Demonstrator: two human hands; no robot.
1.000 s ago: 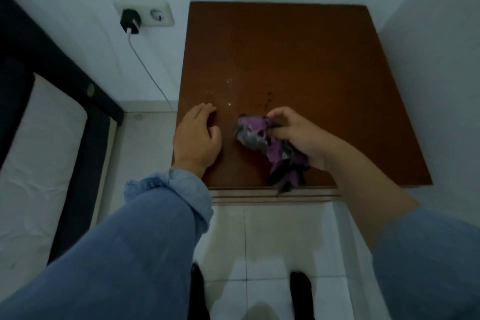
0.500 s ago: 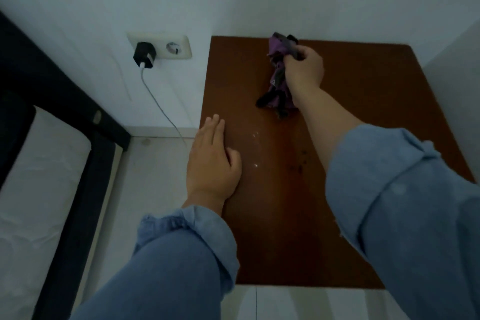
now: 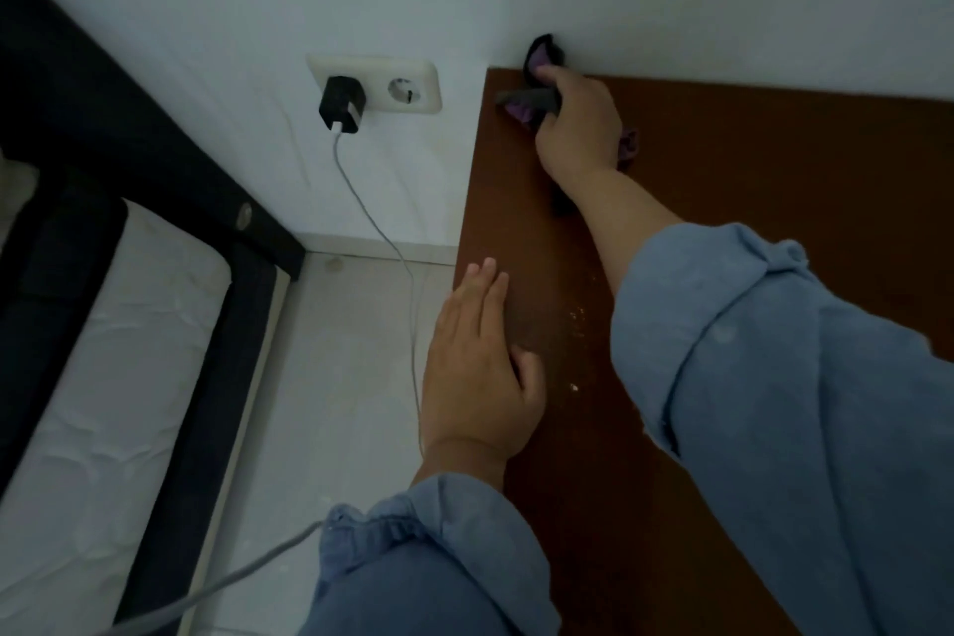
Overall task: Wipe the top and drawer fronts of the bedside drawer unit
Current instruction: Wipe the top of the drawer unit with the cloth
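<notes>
The brown wooden top of the drawer unit (image 3: 774, 181) fills the right half of the head view, set into a corner of white walls. My right hand (image 3: 578, 124) is shut on a purple and dark cloth (image 3: 529, 103) and presses it at the top's far left corner, against the back wall. My left hand (image 3: 480, 372) lies flat, fingers together, on the left edge of the top. Pale specks (image 3: 575, 320) dot the wood between my arms. The drawer fronts are out of sight.
A wall socket (image 3: 408, 85) holds a black charger (image 3: 340, 106), left of the unit. Its white cable (image 3: 408, 284) hangs down to the tiled floor and runs toward me. A dark bed frame (image 3: 217, 305) with a white mattress (image 3: 93, 377) stands at left.
My right hand has carried the cloth from the near edge to the far left corner by the wall. My view has shifted left and closer. The left hand stays flat on the left edge.
</notes>
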